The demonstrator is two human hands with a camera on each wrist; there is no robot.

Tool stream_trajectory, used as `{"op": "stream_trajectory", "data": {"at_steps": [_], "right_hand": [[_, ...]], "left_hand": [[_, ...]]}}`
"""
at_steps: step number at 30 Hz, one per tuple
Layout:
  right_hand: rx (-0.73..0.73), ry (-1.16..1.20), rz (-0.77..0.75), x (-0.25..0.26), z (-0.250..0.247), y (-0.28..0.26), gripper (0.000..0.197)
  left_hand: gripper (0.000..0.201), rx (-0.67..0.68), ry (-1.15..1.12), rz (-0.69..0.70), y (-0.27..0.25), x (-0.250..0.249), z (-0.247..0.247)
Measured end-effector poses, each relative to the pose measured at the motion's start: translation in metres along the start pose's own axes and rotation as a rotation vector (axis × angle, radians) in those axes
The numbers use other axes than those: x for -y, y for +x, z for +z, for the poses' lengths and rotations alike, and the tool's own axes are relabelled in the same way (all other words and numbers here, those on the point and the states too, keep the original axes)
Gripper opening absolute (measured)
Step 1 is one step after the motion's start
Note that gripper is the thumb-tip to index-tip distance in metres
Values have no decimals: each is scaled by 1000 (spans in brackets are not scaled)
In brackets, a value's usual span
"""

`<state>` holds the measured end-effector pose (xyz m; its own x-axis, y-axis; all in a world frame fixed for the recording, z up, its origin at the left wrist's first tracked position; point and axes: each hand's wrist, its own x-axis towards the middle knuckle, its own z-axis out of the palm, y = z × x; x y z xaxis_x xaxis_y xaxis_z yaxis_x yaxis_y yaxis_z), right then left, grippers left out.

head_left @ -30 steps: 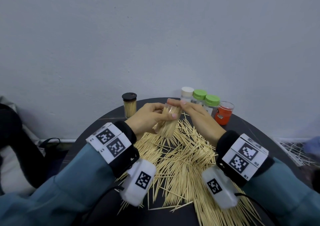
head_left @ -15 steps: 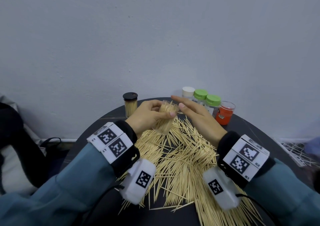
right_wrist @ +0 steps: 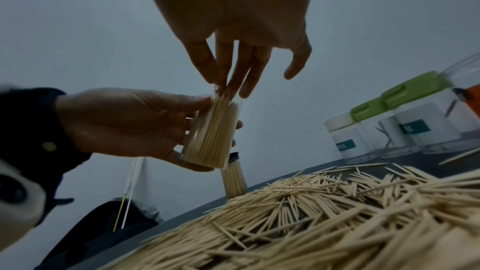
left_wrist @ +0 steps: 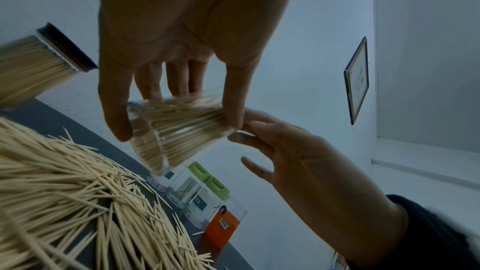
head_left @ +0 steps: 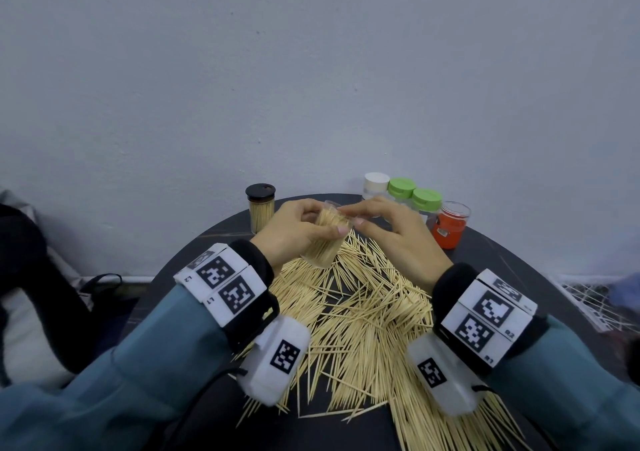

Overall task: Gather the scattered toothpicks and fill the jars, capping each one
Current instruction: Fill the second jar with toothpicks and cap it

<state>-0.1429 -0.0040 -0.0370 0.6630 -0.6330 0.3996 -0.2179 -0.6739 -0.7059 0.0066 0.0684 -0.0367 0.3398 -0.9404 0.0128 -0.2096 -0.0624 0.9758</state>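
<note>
The tabletop [head_left: 502, 260] is covered by a big pile of loose toothpicks [head_left: 363, 319]. My left hand [head_left: 294, 232] is wrapped around an open jar [head_left: 325, 246], held above the pile and packed with sticks, its mouth tipped toward my right hand [head_left: 398, 232]. That hand holds nothing; its straight fingers [right_wrist: 228, 77] touch the stick tips.

My clear jar [head_left: 323, 242], uncapped and packed with toothpicks, was tilted above the loose toothpicks [head_left: 360, 319] heaped across the near table. A full black-capped jar [head_left: 261, 210] stood far left; capped jars [head_left: 401, 192] and an open orange-labelled jar [head_left: 450, 225] stood far right.
</note>
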Motion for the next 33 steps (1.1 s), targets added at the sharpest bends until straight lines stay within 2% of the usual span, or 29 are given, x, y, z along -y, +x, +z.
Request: {"op": "stream_trajectory", "data": {"at_steps": [4, 8, 11, 13, 16, 20, 24, 29, 33], "right_hand": [[41, -54, -12, 0, 2, -1, 29], [-88, -56, -51, 2, 0, 0, 30], [-18, -111, -19, -1, 0, 1, 32], [-32, -172, -24, -3, 2, 1, 35], [-113, -118, -42, 0, 2, -1, 38], [-57, -152, -53, 3, 0, -1, 36], [-123, -176, -33, 4, -3, -1, 37], [-103, -136, 18, 4, -4, 0, 33], [-138, -86, -33, 8, -4, -1, 31]], "left_hand": [[48, -7, 32, -3, 1, 1, 0], [46, 1, 35, 6, 0, -1, 1], [43, 11, 47, 20, -2, -1, 2], [44, 16, 60, 31, -2, -1, 2], [44, 21, 68, 44, -3, -2, 3], [44, 29, 73, 56, -3, -2, 3], [47, 31, 74, 68, -2, -1, 1], [52, 42, 109, 78, -2, -1, 0], [55, 63, 123, 101, -2, 0, -1]]}}
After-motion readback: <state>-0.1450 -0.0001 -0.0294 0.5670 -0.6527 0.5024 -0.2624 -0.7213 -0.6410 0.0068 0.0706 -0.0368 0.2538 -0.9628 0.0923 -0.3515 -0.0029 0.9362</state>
